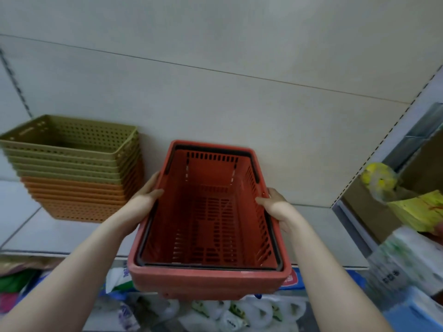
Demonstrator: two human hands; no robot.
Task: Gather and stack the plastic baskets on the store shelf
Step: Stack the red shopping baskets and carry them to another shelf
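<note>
Presently, left hand (143,200) and right hand (275,206) clasp opposite long rims of the red shopping basket (206,224) — thumbs inside, fingers outside — held over the shelf (48,226) edge, right of the stack of green and orange baskets (76,168).

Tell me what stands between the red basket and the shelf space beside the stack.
Nothing visible: left hand and right hand hold the red basket over the shelf, right of the green-and-orange stack.
</note>
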